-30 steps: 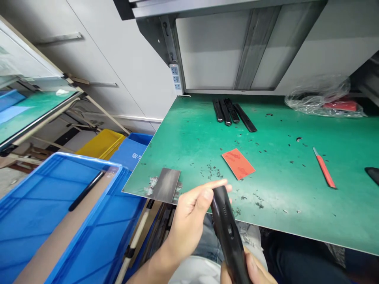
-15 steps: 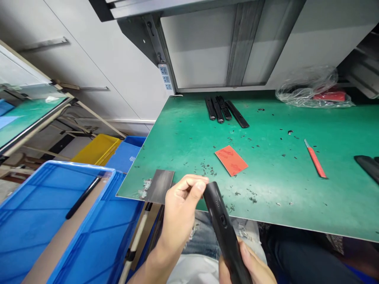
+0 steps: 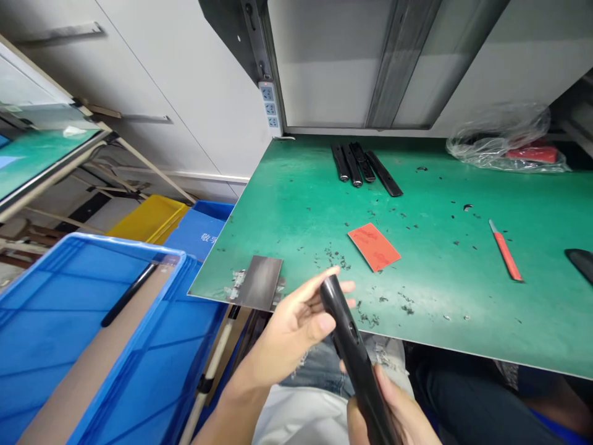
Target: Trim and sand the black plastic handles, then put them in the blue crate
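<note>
I hold a long black plastic part over my lap, just off the front edge of the green table. My left hand grips its upper end, thumb against its side and fingers behind it. My right hand is wrapped round its lower end at the bottom of the picture. Several similar black parts lie side by side at the back of the table.
A red sandpaper sheet and a red-handled knife lie on the table among black shavings. A grey metal plate sits at the front left corner, a plastic bag at the back right. Blue crates stand on the left, one holding a black rod.
My left hand has gone from pinching the part's tip with curled fingers to holding it with the fingers stretched behind it. The part has tilted slightly, and the view has shifted a little.
</note>
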### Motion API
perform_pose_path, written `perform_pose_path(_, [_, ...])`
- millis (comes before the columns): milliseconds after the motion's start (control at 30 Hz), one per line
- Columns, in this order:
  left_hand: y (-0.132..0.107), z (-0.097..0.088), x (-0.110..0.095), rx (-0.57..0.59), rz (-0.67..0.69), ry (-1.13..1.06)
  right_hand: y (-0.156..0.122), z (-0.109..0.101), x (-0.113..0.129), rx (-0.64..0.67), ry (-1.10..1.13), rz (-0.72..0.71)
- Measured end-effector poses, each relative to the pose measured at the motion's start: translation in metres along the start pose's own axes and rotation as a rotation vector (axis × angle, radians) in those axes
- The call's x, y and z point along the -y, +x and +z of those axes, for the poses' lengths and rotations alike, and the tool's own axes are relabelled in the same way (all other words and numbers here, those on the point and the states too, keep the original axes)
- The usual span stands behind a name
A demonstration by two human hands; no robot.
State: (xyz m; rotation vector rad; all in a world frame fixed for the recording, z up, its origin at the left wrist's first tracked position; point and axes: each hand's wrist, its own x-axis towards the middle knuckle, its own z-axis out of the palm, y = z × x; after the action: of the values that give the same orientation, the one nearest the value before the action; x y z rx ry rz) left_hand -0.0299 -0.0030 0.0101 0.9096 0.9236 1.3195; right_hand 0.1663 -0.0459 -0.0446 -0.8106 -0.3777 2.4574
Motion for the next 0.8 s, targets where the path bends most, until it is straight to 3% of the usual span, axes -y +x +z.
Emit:
perform_pose_path(33, [0.001,-0.002,0.001,0.015,-0.014,-0.088,0.002,0.002,0.002,0.028,0.016,0.013])
perform_pose_path(67, [0.002,-0.005,0.001,-0.052,0.019,-0.138,0.003,0.004,0.006,0.07,0.017,0.012])
perform_pose_path(167, [0.005,-0.016,-0.002,-0.428,0.192,-0.173,0.005,0.011,0.019,0.135,-0.088,-0.142])
perform_pose_path(233, [0.005,-0.022,-0.005,-0.593,0.257,-0.183,0.005,0.015,0.026,0.051,-0.227,-0.316])
perform_pose_path(333, [0.002,-0.026,-0.009,-0.685,0.295,-0.189,0.007,0.02,0.027,-0.085,-0.363,-0.478])
perform_pose_path(533, [-0.005,-0.027,-0.01,-0.672,0.324,-0.206,0.012,0.03,0.02,-0.104,-0.42,-0.556])
perform_pose_path(800, [-0.018,-0.008,0.005,-0.363,0.08,-0.229,0.02,0.041,0.022,-0.085,-0.447,-0.59])
